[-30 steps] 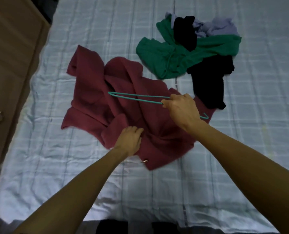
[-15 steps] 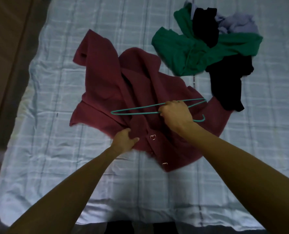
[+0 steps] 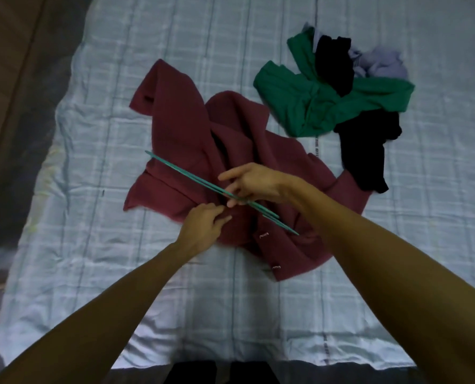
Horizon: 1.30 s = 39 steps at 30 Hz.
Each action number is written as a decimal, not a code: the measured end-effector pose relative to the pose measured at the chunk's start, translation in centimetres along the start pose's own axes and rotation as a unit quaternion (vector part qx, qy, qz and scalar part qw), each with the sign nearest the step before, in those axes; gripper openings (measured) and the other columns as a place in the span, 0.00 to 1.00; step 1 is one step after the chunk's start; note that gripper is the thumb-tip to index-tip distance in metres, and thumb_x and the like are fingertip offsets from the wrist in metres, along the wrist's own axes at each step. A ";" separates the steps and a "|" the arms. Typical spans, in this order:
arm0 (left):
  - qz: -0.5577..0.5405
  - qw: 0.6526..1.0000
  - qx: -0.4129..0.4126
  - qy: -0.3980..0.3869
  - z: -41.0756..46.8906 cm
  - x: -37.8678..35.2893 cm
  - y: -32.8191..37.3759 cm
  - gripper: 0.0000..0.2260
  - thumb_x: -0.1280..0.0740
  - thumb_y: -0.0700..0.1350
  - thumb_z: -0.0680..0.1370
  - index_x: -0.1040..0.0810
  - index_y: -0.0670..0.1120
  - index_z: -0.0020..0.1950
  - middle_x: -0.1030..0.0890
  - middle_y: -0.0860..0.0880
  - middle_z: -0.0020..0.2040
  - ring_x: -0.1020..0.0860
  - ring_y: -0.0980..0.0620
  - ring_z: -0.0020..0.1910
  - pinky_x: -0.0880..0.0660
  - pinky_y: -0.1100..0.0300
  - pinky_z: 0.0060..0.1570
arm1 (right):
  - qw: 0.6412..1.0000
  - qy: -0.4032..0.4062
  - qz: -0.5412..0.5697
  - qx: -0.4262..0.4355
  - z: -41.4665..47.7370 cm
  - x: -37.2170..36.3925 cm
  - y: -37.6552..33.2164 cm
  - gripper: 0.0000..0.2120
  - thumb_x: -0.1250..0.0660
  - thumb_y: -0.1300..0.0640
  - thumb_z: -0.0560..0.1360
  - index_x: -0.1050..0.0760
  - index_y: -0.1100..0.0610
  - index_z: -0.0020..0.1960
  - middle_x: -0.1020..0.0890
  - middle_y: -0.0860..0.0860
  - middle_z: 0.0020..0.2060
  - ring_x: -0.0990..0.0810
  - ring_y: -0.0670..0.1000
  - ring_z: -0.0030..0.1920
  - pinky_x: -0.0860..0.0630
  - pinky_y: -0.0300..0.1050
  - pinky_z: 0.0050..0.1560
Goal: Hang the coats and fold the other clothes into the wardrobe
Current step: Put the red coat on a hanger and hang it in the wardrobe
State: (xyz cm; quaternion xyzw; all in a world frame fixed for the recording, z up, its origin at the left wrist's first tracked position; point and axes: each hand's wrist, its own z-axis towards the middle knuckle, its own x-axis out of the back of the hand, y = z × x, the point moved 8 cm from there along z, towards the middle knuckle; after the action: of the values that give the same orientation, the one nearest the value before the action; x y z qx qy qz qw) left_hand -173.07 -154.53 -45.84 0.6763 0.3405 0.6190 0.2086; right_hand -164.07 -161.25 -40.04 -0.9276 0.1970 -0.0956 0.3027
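Note:
A maroon coat point(image 3: 181, 128) lies crumpled on the bed, its front with metal clasps toward me. My right hand point(image 3: 254, 184) pinches a thin green hanger point(image 3: 181, 173) between thumb and fingers. The hanger is seen almost edge-on and slants from upper left to lower right just above the coat. My left hand point(image 3: 203, 227) grips the coat's front edge right below the hanger, fingers curled into the fabric.
A heap of other clothes lies at the back right: a green garment point(image 3: 294, 101), black pieces point(image 3: 364, 153) and a lavender one point(image 3: 383, 65). The checked pale sheet point(image 3: 92, 273) covers the bed. Brown wooden furniture point(image 3: 14, 79) runs along the left side.
My right hand has turned the hanger from lying flat to a steep diagonal seen edge-on. My left hand has shifted slightly right along the coat's edge, toward the hanger.

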 end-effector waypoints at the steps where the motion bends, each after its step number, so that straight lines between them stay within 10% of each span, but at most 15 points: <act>1: -0.003 1.000 0.011 0.015 0.0 0.7 -0.2 0.18 0.40 0.56 0.74 0.19 0.43 0.43 0.20 0.43 0.35 0.23 0.40 0.36 0.25 0.50 0.39 | 0.998 -0.021 0.056 0.016 -0.4 0.3 -0.3 0.26 0.48 0.76 0.75 0.33 0.60 0.69 0.19 0.59 0.49 0.17 0.55 0.44 0.23 0.40 0.40; 8: -0.085 0.983 0.154 0.045 0.2 2.8 -1.3 0.07 0.31 0.46 0.75 0.18 0.51 0.52 0.16 0.50 0.45 0.19 0.49 0.46 0.25 0.58 0.48 | 0.961 -0.114 0.212 0.136 -3.7 1.7 -1.0 0.39 0.45 0.83 0.70 0.41 0.53 0.74 0.22 0.56 0.58 0.19 0.51 0.55 0.23 0.35 0.44; 16: -0.080 0.975 0.171 0.114 1.8 5.9 2.8 0.07 0.30 0.51 0.74 0.17 0.50 0.45 0.17 0.50 0.36 0.20 0.52 0.38 0.27 0.58 0.39 | 0.956 0.217 0.052 0.192 -5.1 7.6 -1.0 0.12 0.44 0.64 0.81 0.29 0.58 0.63 0.22 0.51 0.35 0.27 0.41 0.23 0.29 0.34 0.27; 21: -0.064 0.976 0.131 0.160 3.8 9.5 7.6 0.07 0.30 0.52 0.73 0.16 0.50 0.45 0.17 0.51 0.36 0.20 0.52 0.38 0.27 0.59 0.39 | 0.947 0.267 -0.029 0.174 -6.6 8.6 -0.1 0.06 0.30 0.58 0.71 0.26 0.49 0.43 0.24 0.44 0.31 0.26 0.43 0.31 0.25 0.44 0.40; 29: -0.018 0.977 0.097 0.191 3.9 13.9 14.1 0.06 0.30 0.52 0.73 0.16 0.53 0.45 0.18 0.55 0.34 0.21 0.55 0.37 0.29 0.59 0.37 | 0.965 0.178 -0.050 0.188 -10.2 6.7 -0.4 0.17 0.27 0.51 0.65 0.27 0.49 0.51 0.19 0.46 0.40 0.21 0.47 0.40 0.23 0.44 0.43; 34: -0.019 0.980 0.053 0.193 3.3 15.6 18.1 0.06 0.31 0.51 0.73 0.16 0.55 0.46 0.18 0.55 0.34 0.21 0.58 0.34 0.28 0.60 0.34 | 0.912 0.312 -0.093 0.252 -13.4 8.3 -2.8 0.16 0.28 0.44 0.69 0.28 0.50 0.51 0.18 0.48 0.44 0.20 0.51 0.46 0.24 0.47 0.47; 39: -0.005 0.974 0.012 0.227 3.0 19.5 22.5 0.05 0.31 0.52 0.72 0.17 0.53 0.43 0.21 0.56 0.30 0.25 0.62 0.30 0.32 0.64 0.33 | 0.876 0.362 -0.096 0.304 -18.1 10.7 -6.8 0.07 0.32 0.58 0.74 0.21 0.52 0.52 0.17 0.51 0.43 0.19 0.53 0.46 0.25 0.43 0.44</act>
State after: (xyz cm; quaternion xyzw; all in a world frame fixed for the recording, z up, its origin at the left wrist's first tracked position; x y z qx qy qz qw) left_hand -165.50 -155.42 -16.84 0.5188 0.3897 0.7513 0.1208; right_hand -157.65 -170.28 -20.86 -0.7048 0.1635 -0.5084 0.4669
